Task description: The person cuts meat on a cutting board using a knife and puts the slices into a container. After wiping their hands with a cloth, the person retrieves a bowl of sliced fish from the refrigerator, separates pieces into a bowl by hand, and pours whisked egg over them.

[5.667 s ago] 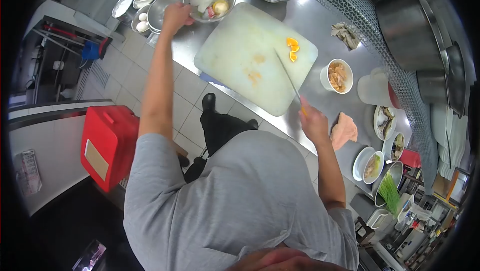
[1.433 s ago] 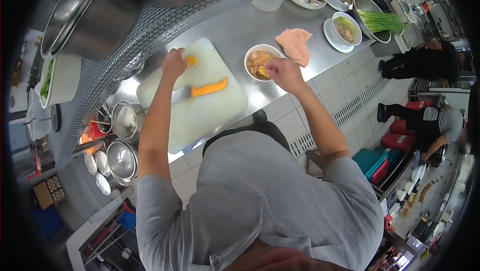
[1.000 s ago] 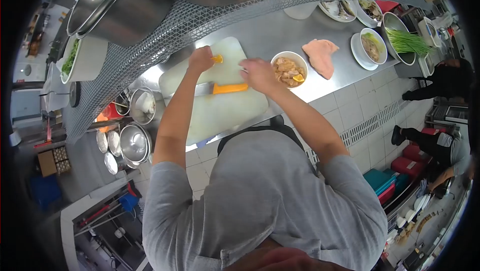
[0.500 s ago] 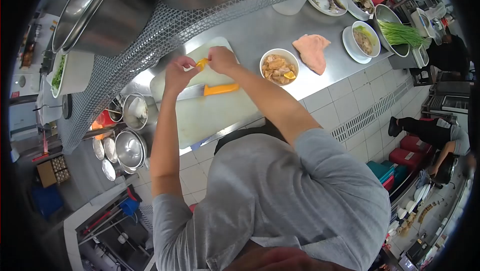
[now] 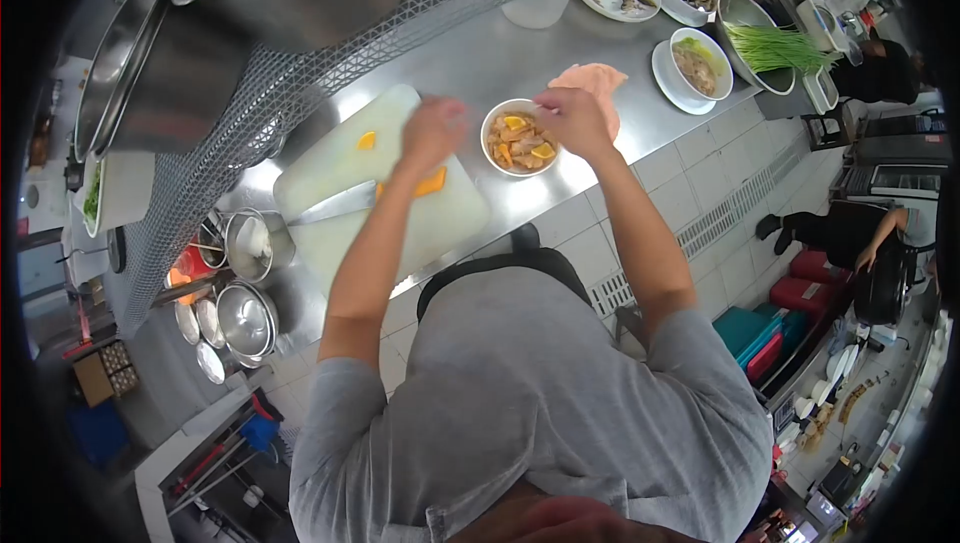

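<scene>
the right hand (image 5: 578, 123) is over the bowl's rim (image 5: 485, 146) and the blurred left hand (image 5: 433, 130) near the cutting board's (image 5: 325, 160) edge, finger closure undeterminable on both; work appears to be placing orange pieces (image 5: 515, 123) in the bowl, next calling for a pinch on the orange wedge (image 5: 367, 141) lying on the board.

Two hands of mine, left hand (image 5: 433, 133) and right hand (image 5: 578, 121), are over a counter (image 5: 455, 65) bearing one cutting board (image 5: 440, 221), one knife (image 5: 340, 203), one orange wedge (image 5: 367, 141) and one white bowl (image 5: 519, 174) with at least two orange pieces (image 5: 543, 151); I also count one pink slab (image 5: 603, 93) and two other people (image 5: 848, 228).
</scene>
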Demonstrator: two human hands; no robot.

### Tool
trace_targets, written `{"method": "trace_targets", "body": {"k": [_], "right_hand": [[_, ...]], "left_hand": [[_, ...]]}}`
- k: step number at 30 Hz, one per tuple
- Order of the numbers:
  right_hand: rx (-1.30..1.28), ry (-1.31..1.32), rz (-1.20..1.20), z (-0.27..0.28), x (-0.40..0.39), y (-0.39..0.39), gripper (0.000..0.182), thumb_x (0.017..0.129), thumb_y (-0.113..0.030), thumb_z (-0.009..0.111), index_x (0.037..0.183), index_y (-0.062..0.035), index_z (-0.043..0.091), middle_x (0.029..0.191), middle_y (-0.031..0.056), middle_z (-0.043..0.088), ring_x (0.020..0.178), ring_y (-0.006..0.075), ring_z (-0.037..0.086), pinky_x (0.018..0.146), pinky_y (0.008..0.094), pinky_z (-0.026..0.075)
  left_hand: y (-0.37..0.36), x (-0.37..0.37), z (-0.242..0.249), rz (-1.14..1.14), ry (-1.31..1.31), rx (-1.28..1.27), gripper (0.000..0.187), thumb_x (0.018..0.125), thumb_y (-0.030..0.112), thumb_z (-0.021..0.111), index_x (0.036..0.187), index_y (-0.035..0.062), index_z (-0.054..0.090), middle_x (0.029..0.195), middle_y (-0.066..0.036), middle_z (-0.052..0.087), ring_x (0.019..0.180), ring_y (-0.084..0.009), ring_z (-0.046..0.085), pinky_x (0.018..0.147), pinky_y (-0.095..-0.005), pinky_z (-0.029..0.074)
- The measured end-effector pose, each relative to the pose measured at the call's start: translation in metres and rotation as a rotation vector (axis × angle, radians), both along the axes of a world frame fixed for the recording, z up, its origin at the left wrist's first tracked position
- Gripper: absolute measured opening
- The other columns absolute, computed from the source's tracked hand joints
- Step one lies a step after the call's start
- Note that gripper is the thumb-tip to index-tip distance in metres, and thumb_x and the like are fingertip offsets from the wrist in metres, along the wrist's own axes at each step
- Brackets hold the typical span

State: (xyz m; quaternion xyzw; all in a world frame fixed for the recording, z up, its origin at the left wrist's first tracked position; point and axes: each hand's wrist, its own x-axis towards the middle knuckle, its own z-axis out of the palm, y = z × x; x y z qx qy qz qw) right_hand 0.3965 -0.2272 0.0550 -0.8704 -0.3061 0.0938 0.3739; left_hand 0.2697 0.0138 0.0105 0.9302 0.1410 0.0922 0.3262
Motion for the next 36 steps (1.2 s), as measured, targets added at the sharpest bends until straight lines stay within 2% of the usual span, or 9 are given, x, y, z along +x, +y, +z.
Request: {"method": "trace_targets", "body": {"k": [5, 10, 14, 23, 28, 30, 31, 33, 36], "right_hand": [[0.036, 0.064, -0.181, -0.021, -0.012, -0.076, 0.020, 0.084, -0.021, 0.072, 0.091, -0.0024, 0.075, 0.083, 0.0127, 0.074, 0.070, 0.0219, 0.069, 0.067, 0.0344, 0.054], [0.136, 0.497, -0.198, -0.049, -0.054, -0.086, 0.026, 0.088, -0.025, 0.074, 0.094, 0.0000, 0.075, 0.077, 0.0076, 0.073, 0.066, 0.0119, 0.064, 0.064, 0.0306, 0.052], [0.180, 0.617, -0.148, -0.062, -0.064, -0.077, 0.035, 0.086, -0.032, 0.077, 0.092, 0.0028, 0.074, 0.074, 0.0097, 0.070, 0.069, 0.0143, 0.065, 0.066, 0.0313, 0.053], [0.171, 0.855, -0.387, -0.055, -0.071, -0.039, 0.028, 0.088, -0.022, 0.067, 0.075, 0.0036, 0.063, 0.066, 0.0111, 0.064, 0.060, 0.0222, 0.071, 0.045, 0.0336, 0.049], [0.142, 0.836, -0.415, -0.066, -0.067, -0.037, 0.023, 0.085, -0.020, 0.067, 0.077, 0.0011, 0.066, 0.068, 0.0135, 0.066, 0.063, 0.0265, 0.070, 0.054, 0.0394, 0.054], [-0.307, -0.204, 0.098, -0.126, -0.065, -0.048, 0.019, 0.078, -0.023, 0.071, 0.078, -0.0038, 0.071, 0.074, 0.0162, 0.068, 0.075, 0.0327, 0.069, 0.069, 0.0479, 0.055], [-0.306, -0.172, 0.098, -0.120, -0.070, -0.048, 0.018, 0.073, -0.025, 0.073, 0.080, -0.0080, 0.075, 0.080, 0.0181, 0.070, 0.084, 0.0390, 0.066, 0.078, 0.0527, 0.052], [-0.011, 0.477, -0.468, -0.061, -0.094, -0.050, 0.026, 0.079, -0.022, 0.067, 0.077, 0.0039, 0.071, 0.077, 0.0231, 0.069, 0.073, 0.0344, 0.072, 0.073, 0.0456, 0.057], [-0.018, 0.351, -0.481, -0.037, -0.117, -0.078, 0.031, 0.082, -0.023, 0.060, 0.078, 0.0068, 0.069, 0.073, 0.0227, 0.069, 0.069, 0.0328, 0.072, 0.068, 0.0443, 0.058]], "left_hand": [[0.124, -0.048, -0.009, 0.182, 0.292, 0.361, 0.040, 0.080, 0.026, 0.077, 0.115, 0.0135, 0.065, 0.102, -0.008, 0.068, 0.095, -0.0280, 0.067, 0.083, -0.0418, 0.055], [0.150, -0.057, -0.046, 0.172, 0.471, 0.399, 0.036, 0.079, 0.031, 0.073, 0.111, 0.0167, 0.066, 0.105, -0.016, 0.068, 0.103, -0.0342, 0.067, 0.089, -0.0454, 0.056], [0.169, -0.048, -0.063, 0.068, 0.517, 0.408, 0.030, 0.080, 0.034, 0.072, 0.101, 0.0124, 0.070, 0.111, -0.017, 0.070, 0.105, -0.0348, 0.068, 0.092, -0.0467, 0.054], [0.140, -0.059, -0.025, 0.031, 0.498, 0.213, 0.016, 0.073, 0.019, 0.076, 0.083, 0.0085, 0.070, 0.086, -0.010, 0.072, 0.080, -0.0262, 0.070, 0.072, -0.0389, 0.055], [0.028, -0.022, 0.070, -0.102, 0.294, -0.242, 0.016, 0.075, 0.012, 0.076, 0.087, 0.0056, 0.068, 0.082, -0.008, 0.071, 0.074, -0.0201, 0.068, 0.068, -0.0334, 0.054], [-0.017, -0.002, 0.070, -0.339, 0.176, -0.142, 0.015, 0.077, 0.011, 0.075, 0.087, 0.0044, 0.067, 0.081, -0.010, 0.070, 0.072, -0.0221, 0.067, 0.068, -0.0336, 0.053], [-0.038, 0.004, 0.062, -0.364, 0.169, -0.111, 0.017, 0.077, 0.012, 0.076, 0.089, 0.0046, 0.067, 0.084, -0.011, 0.070, 0.075, -0.0231, 0.067, 0.069, -0.0338, 0.053], [-0.067, 0.004, 0.052, -0.488, 0.039, 0.112, 0.021, 0.076, 0.012, 0.078, 0.092, 0.0051, 0.067, 0.091, -0.012, 0.068, 0.080, -0.0250, 0.066, 0.071, -0.0343, 0.053], [-0.090, -0.008, 0.083, -0.587, -0.144, 0.232, 0.028, 0.074, 0.009, 0.080, 0.098, 0.0055, 0.067, 0.099, -0.010, 0.066, 0.085, -0.0249, 0.064, 0.074, -0.0350, 0.052]]}}
